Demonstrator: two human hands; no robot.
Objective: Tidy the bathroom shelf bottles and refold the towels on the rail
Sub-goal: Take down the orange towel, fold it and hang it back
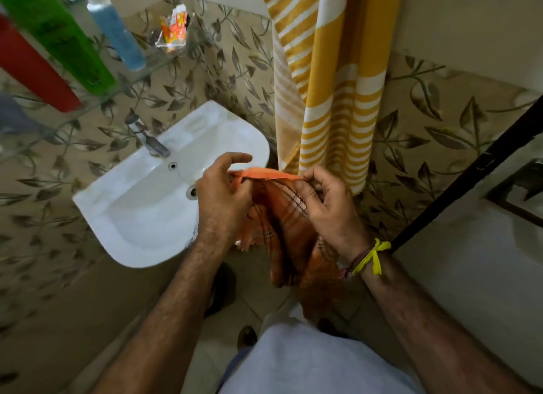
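An orange towel [289, 235] with dark stripes hangs between my hands in front of me. My left hand [224, 193] pinches its top edge on the left, and my right hand [323, 199] pinches the same edge on the right. A yellow-and-white striped towel [332, 79] hangs down the wall behind them. On the glass shelf [123, 86] at the upper left stand a red bottle [32, 67], a green bottle [58, 35] and a blue bottle [117, 32], with a small orange packet [173, 29] further right.
A white washbasin [147, 214] with a metal tap [150, 139] sits below the shelf, left of my hands. A dark rod [470, 176] slants across the right side. Leaf-patterned tiles cover the wall. Tiled floor lies below.
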